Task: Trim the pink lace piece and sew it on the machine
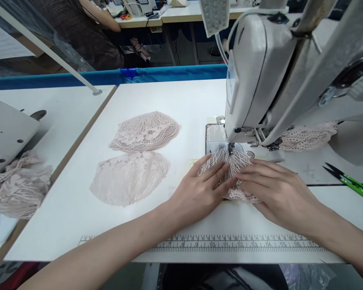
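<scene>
Pale pink openwork lace (241, 160) lies between and beneath the fingers of my left hand (204, 191) and right hand (278, 190), both flattened, unclenched, at the bulky white sewing machine (250, 68).

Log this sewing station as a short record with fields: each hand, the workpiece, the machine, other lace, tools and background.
Left hand: flat on the lace piece, fingers spread
Right hand: flat on its other side
Workpiece: pale pink lace piece, at the presser foot
Machine: white sewing machine
Other lace: two lace panels left of the machine; lace bundle at far left
Tools: green-handled snips, at right; ruler markings along the near edge
Background: another person's arm
</scene>
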